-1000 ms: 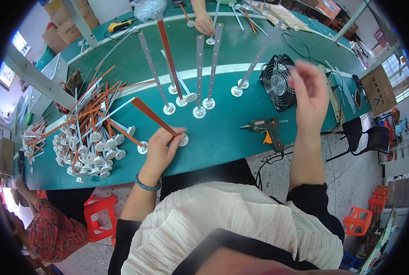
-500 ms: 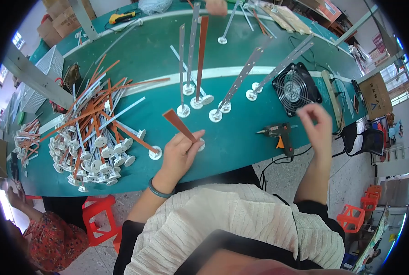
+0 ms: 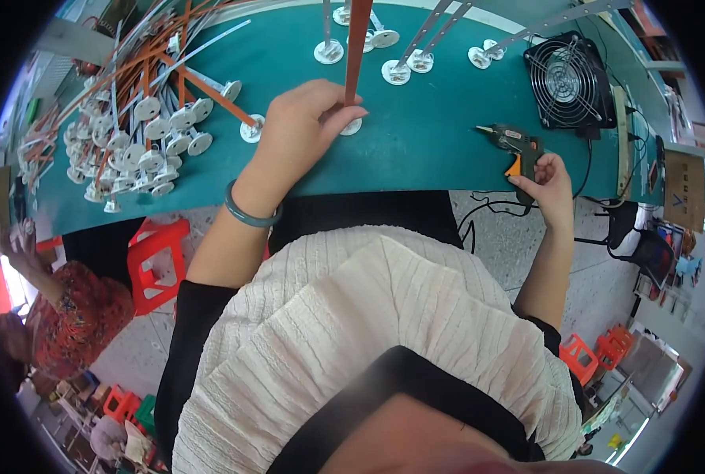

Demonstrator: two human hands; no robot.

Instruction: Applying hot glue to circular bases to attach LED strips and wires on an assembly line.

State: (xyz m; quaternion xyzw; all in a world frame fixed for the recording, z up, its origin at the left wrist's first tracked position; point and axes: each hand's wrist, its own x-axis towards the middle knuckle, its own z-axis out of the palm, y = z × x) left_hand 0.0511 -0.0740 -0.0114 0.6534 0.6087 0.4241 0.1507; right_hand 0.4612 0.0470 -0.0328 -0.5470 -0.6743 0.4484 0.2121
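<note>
My left hand [image 3: 301, 126] pinches an orange strip [image 3: 356, 59] close to its lower end. This strip stands upright on a white round base [image 3: 352, 126], partly hidden by my fingers, at the green table top. To the right, my right hand [image 3: 550, 189] has its fingers round the handle of a black hot glue gun [image 3: 518, 146] with an orange trigger. The gun lies near the table's front edge, its nozzle pointing left. Another orange strip with a white base [image 3: 251, 128] lies just left of my left hand.
A heap of white bases [image 3: 147, 130] with orange and grey strips covers the left. Several grey perforated strips on white bases [image 3: 396, 73] stand at the back. A black fan [image 3: 567, 79] is at the right. A person in a red patterned top [image 3: 80, 308] sits at lower left.
My right hand has come down onto the glue gun's handle and closed on it. The orange strip in my left hand now stands more upright. The whole view has tilted nearer to me.
</note>
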